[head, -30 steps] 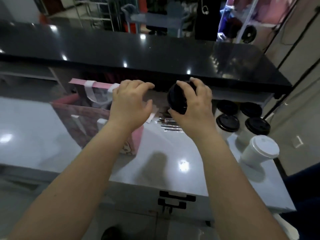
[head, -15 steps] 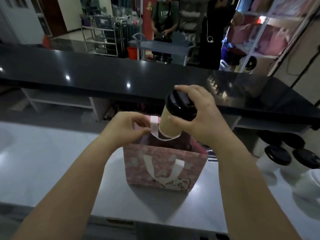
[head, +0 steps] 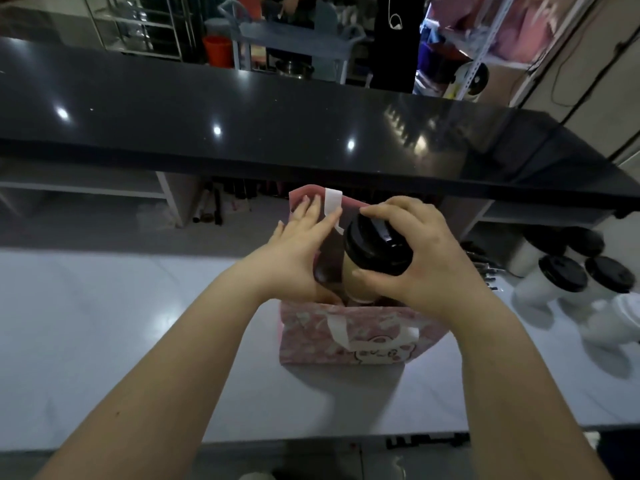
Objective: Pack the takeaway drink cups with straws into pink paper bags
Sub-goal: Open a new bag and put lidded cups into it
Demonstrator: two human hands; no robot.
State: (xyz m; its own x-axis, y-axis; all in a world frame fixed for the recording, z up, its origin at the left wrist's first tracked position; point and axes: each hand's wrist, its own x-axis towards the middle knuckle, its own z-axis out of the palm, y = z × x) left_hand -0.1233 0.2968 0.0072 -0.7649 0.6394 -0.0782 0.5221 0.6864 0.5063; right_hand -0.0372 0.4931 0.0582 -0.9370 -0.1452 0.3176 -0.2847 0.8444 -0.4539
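item 1, right hand: my fingers and thumb are curled round the black lid of the cup. i grip from above so the cup hangs upright and can go straight down.

item 2, left hand: fingers straight and flat against the bag's left wall, holding nothing. i judge it spreads the mouth so the cup clears the rim.

item 3, cup: tan body, between my two hands. its lower part sits below the rim of the pink paper bag, with the lid well above. whether its base touches the bag floor i cannot tell. i can make out no straw.

item 4, bag: upright on the white counter, with the white handle raised just beside my left fingertips.

item 5, further cups: black-lidded, grouped on the counter to my right, well apart from the bag.
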